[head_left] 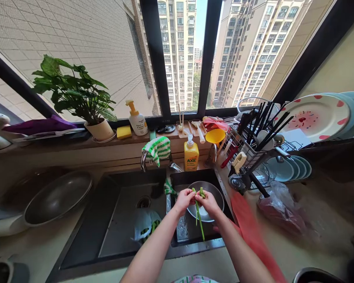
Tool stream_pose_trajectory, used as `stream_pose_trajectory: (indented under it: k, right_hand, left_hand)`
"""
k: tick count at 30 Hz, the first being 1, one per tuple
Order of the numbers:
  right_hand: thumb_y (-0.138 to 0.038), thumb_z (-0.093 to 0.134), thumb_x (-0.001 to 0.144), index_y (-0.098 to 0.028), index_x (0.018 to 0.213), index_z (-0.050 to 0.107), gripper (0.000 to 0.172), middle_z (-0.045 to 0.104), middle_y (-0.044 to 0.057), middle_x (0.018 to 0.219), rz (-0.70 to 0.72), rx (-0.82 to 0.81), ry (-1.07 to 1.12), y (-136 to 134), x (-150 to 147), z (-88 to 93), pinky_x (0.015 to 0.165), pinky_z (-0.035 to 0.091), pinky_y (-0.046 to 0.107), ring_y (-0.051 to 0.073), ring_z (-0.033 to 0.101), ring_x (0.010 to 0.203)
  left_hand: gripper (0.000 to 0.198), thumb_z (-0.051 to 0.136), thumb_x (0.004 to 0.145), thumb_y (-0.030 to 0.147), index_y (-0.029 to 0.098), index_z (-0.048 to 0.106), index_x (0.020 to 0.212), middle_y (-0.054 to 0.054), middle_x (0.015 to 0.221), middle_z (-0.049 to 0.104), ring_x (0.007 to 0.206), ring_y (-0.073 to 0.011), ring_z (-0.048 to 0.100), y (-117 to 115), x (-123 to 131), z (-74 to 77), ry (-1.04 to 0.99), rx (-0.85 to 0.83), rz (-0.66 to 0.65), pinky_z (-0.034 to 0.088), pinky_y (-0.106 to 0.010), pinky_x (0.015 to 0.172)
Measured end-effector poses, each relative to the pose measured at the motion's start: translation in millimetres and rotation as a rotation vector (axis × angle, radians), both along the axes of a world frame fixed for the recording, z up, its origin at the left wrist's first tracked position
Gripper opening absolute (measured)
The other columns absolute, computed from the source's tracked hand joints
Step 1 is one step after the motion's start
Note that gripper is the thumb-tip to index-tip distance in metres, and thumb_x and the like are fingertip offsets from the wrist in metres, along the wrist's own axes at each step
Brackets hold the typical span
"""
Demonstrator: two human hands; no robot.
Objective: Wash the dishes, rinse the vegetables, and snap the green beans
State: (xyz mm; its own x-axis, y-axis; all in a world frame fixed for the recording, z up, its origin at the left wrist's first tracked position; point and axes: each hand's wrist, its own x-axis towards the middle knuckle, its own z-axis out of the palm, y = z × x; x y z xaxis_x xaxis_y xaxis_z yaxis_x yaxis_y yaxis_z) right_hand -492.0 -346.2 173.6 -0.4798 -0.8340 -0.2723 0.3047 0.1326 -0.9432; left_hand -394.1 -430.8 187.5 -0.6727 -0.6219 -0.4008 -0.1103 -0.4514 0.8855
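Note:
Over the right basin, my left hand and my right hand come together, fingers pinched on thin green vegetable stems. The lower ends of the stems hang down toward the basin's front, and short green pieces show at my right fingertips. Beneath my hands sits a round metal bowl with a pale bottom. In the left basin a thin translucent plastic bag holds more greens, partly hidden by my left forearm.
A green-striped cloth drapes over the faucet. Behind the right basin stands a yellow AXE bottle. To the right are a utensil rack, a red plastic bag and a clear bag. A wok lies left of the sink.

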Motion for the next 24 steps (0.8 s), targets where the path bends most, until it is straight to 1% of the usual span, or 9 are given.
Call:
stream_pose_trajectory:
  k: [3,7,10,12,15,19,22,24]
  right_hand:
    - [-0.049,0.075,0.049,-0.018,0.067,0.053,0.042,0.051,-0.005,0.054,-0.140,-0.019,-0.122,-0.9,1.8,-1.9,0.048,0.035,0.023,0.009,0.044,0.048]
    - [-0.047,0.078,0.048,-0.017,0.070,0.056,0.044,0.057,-0.002,0.061,-0.170,-0.024,-0.163,-2.9,1.1,-2.3,0.055,0.044,0.026,0.012,0.052,0.055]
    - [-0.044,0.080,0.046,-0.018,0.070,0.057,0.043,0.058,-0.003,0.062,-0.240,-0.022,-0.163,-3.7,-0.8,-2.5,0.056,0.046,0.026,0.012,0.053,0.056]
    - [-0.042,0.081,0.047,-0.018,0.071,0.057,0.042,0.058,-0.003,0.062,-0.266,-0.016,-0.167,-2.7,-1.9,-3.2,0.053,0.045,0.024,0.011,0.053,0.055]
    - [-0.035,0.082,0.048,-0.017,0.070,0.058,0.037,0.058,-0.003,0.060,-0.231,-0.032,-0.275,0.0,-1.8,-5.3,0.047,0.041,0.021,0.009,0.050,0.051]
    - [-0.033,0.080,0.052,-0.016,0.067,0.059,0.031,0.058,-0.001,0.060,-0.162,-0.053,-0.419,3.3,-1.8,-7.6,0.045,0.040,0.021,0.008,0.049,0.049]
    - [-0.029,0.080,0.054,-0.015,0.075,0.063,0.030,0.059,-0.001,0.063,-0.144,-0.062,-0.485,6.2,-6.8,-6.6,0.045,0.040,0.019,0.007,0.049,0.049]
    - [-0.028,0.078,0.057,-0.016,0.083,0.064,0.032,0.058,-0.002,0.062,-0.096,-0.062,-0.536,8.8,-11.8,-3.7,0.044,0.039,0.017,0.006,0.048,0.049]
  left_hand:
    - [0.039,0.072,0.056,0.049,0.016,0.052,0.065,0.004,0.053,0.050,0.050,-0.0080,0.047,0.1,1.9,-1.4,0.000,0.009,0.048,0.044,-0.025,0.056]
    - [0.039,0.072,0.057,0.046,0.016,0.054,0.073,0.003,0.060,0.055,0.054,-0.0104,0.052,4.8,1.8,-5.2,-0.005,-0.004,0.066,0.043,-0.024,0.052]
    - [0.039,0.076,0.055,0.038,0.017,0.052,0.078,0.003,0.063,0.058,0.051,-0.0109,0.054,10.3,1.1,-8.1,-0.002,-0.008,0.013,0.042,-0.023,0.048]
    - [0.040,0.079,0.050,0.031,0.017,0.051,0.075,0.004,0.059,0.057,0.046,-0.0095,0.052,13.1,1.2,-10.2,0.011,-0.021,0.012,0.041,-0.022,0.046]
    - [0.040,0.081,0.048,0.030,0.016,0.050,0.069,0.004,0.052,0.056,0.043,-0.0090,0.051,14.8,2.6,-12.0,0.033,0.007,0.022,0.041,-0.022,0.045]
    - [0.037,0.079,0.055,0.033,0.012,0.055,0.072,-0.003,0.061,0.064,0.049,-0.0095,0.056,12.6,8.1,-9.1,0.121,0.121,-0.094,0.045,-0.022,0.050]
    - [0.037,0.080,0.057,0.033,0.010,0.059,0.077,-0.004,0.065,0.065,0.050,-0.0084,0.057,9.0,12.7,-4.7,0.132,0.207,-0.163,0.045,-0.020,0.049]
    - [0.037,0.079,0.060,0.034,0.009,0.062,0.082,-0.003,0.067,0.064,0.049,-0.0067,0.056,6.6,13.6,-2.1,0.126,0.272,-0.213,0.044,-0.018,0.048]
